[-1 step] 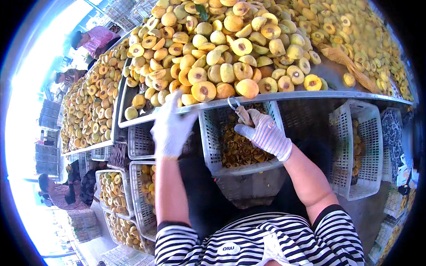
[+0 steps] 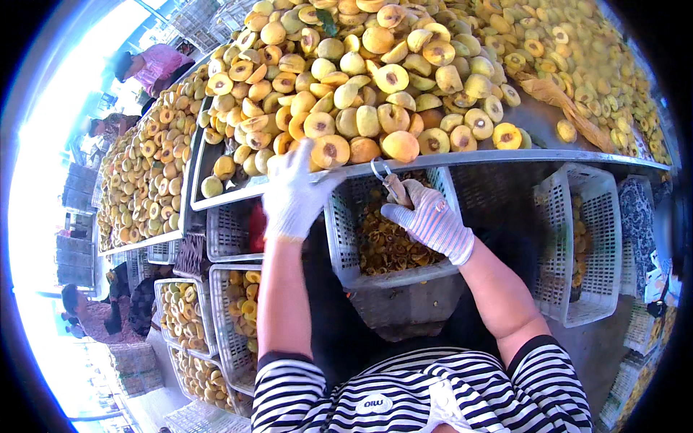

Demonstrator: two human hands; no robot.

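Note:
My left hand [image 2: 292, 191], in a white glove, reaches up to the front rim of the metal table [image 2: 462, 157]. Its fingers are spread against a halved yellow peach [image 2: 330, 150] at the edge of the big heap of peaches [image 2: 375, 79]. My right hand [image 2: 429, 220], in a striped glove, grips a small pitting tool [image 2: 390, 182] with a metal loop at its tip, held just under the rim. Below both hands stands a white plastic basket [image 2: 346, 238] holding brown peach pits.
A second tray of halved peaches [image 2: 144, 180] lies to the left. More white baskets [image 2: 585, 238] stand under the table at right and lower left [image 2: 231, 303]. Other people work at far left [image 2: 155, 65] and lower left [image 2: 86, 314].

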